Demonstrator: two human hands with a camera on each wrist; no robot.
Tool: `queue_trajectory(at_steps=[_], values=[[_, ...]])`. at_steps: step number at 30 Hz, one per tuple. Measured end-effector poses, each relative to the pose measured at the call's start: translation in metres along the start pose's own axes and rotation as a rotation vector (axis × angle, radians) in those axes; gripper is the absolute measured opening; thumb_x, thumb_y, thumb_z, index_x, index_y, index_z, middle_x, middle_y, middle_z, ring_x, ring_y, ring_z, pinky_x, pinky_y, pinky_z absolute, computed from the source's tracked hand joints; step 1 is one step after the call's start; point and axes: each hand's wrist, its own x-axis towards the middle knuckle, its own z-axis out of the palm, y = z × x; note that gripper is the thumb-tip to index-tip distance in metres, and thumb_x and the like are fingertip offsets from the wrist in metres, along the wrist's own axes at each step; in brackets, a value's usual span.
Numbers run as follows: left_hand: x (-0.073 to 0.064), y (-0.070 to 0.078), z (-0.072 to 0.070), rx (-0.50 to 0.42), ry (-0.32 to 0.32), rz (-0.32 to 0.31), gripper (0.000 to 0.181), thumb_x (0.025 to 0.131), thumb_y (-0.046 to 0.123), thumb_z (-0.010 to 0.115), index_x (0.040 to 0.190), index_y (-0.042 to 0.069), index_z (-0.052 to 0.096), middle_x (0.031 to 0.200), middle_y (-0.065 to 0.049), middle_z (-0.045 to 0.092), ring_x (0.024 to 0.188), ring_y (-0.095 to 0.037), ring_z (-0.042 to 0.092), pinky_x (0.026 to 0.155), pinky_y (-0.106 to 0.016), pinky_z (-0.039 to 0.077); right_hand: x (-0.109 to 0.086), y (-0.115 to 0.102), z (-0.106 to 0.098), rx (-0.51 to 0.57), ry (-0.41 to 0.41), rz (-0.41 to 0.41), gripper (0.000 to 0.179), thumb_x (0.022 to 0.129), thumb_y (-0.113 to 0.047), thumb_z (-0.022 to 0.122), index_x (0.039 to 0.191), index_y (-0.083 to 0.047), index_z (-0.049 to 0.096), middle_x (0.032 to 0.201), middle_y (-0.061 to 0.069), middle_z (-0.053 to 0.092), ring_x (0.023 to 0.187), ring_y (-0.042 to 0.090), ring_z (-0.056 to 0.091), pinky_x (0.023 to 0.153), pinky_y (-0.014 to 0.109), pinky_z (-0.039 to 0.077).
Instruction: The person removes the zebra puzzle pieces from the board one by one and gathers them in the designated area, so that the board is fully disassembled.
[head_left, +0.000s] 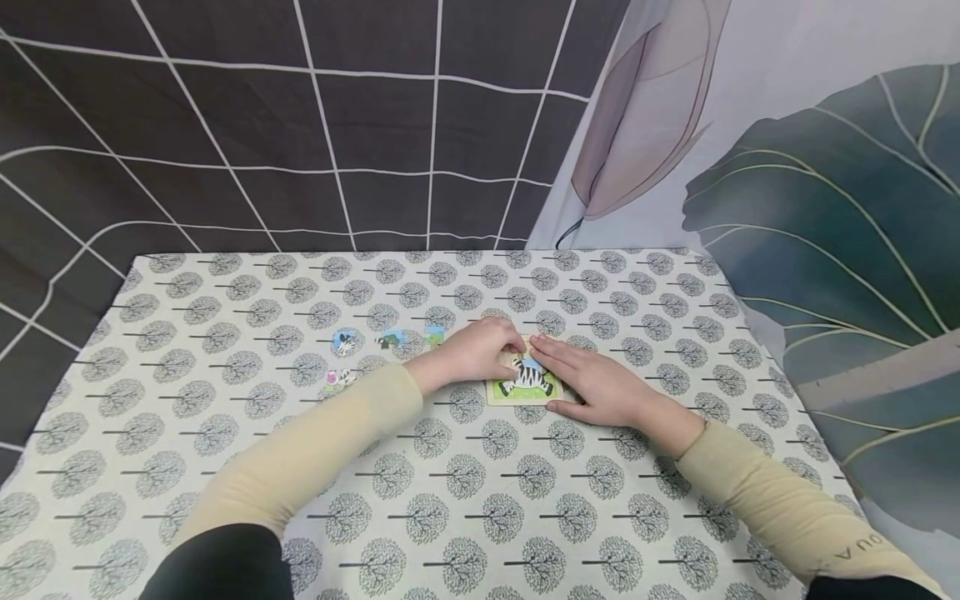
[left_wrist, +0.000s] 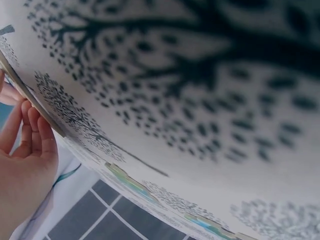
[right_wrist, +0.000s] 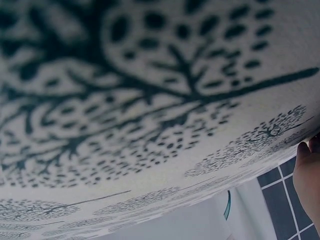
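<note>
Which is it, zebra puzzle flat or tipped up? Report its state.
Flat: in the head view, the zebra puzzle lies face up on the tree-print tablecloth, its picture showing.

You have one left hand (head_left: 483, 350) and one right hand (head_left: 600, 387), two cream sleeves (head_left: 322, 450) and two black sleeves (head_left: 225, 567). You have one board (head_left: 525, 402) with one zebra (head_left: 528, 375) in front of you, plus four loose pieces (head_left: 434, 336). You face one tablecloth (head_left: 465, 446), one gridded cloth (head_left: 375, 117) and one leafy cloth (head_left: 825, 242).

Puzzle pieces (head_left: 345, 342) left of board (head_left: 525, 402)
</note>
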Motion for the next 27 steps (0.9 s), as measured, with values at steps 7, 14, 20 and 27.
queue_trajectory(at_steps=[7,14,20,27], values=[[-0.0010,-0.0007,-0.0009,0.005,-0.016,0.004,0.042,0.090,0.026,0.085,0.127,0.009,0.074,0.127,-0.007,0.072,0.117,-0.023,0.065,0.113,-0.038,0.052,0.0000,-0.0004,0.0001,-0.001,-0.002,0.004,0.084,0.102,-0.049,0.063,0.166,-0.006,0.030,0.176,0.011,0.025,0.161,0.034,0.033,0.131,0.051,0.031],[0.0001,-0.0010,-0.0006,-0.020,-0.016,-0.016,0.044,0.090,0.025,0.086,0.127,0.007,0.071,0.129,-0.007,0.071,0.118,-0.023,0.065,0.114,-0.038,0.051,0.0006,-0.0011,0.0004,0.003,-0.003,0.010,0.084,0.102,-0.048,0.063,0.166,-0.006,0.029,0.176,0.011,0.025,0.160,0.033,0.033,0.131,0.051,0.031],[0.0001,0.0006,-0.0006,-0.023,-0.011,-0.017,0.045,0.089,0.024,0.086,0.127,0.006,0.070,0.127,-0.007,0.072,0.119,-0.023,0.065,0.116,-0.039,0.049,0.0007,-0.0013,0.0006,0.004,-0.006,0.017,0.084,0.102,-0.049,0.063,0.166,-0.006,0.029,0.176,0.011,0.025,0.161,0.033,0.033,0.131,0.051,0.030],[0.0002,0.0004,-0.0008,-0.036,-0.001,-0.010,0.043,0.089,0.024,0.086,0.125,0.007,0.070,0.124,-0.007,0.071,0.117,-0.022,0.065,0.114,-0.037,0.051,0.0000,-0.0016,0.0005,0.004,0.001,0.015,0.085,0.101,-0.048,0.064,0.166,-0.005,0.030,0.176,0.012,0.026,0.160,0.034,0.034,0.131,0.052,0.031]])
